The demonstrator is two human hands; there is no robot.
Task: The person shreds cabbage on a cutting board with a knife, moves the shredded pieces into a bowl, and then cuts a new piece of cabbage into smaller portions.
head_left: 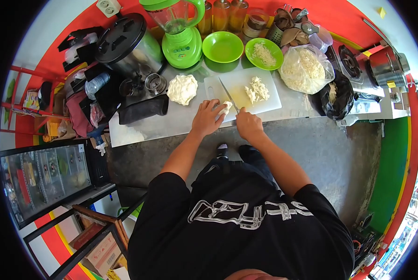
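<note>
My left hand (208,118) is at the near edge of the white cutting board (272,95), its fingers closed on a pale piece of food (226,108) whose kind I cannot make out. My right hand (249,125) grips the handle of a knife (228,94). The blade points away and to the left across the board, right beside the pale piece. To its right lies a heap of pale chopped strips (257,90). Left of the board sits a larger white lumpy mass (182,89).
Behind the board are a green plate (223,47), another green plate with shreds (264,54) and a green blender (182,49). A bag of shreds (306,69) and a black bag (337,100) stand right. A lidded metal pot (129,44) and black cloth-like item (143,109) are left.
</note>
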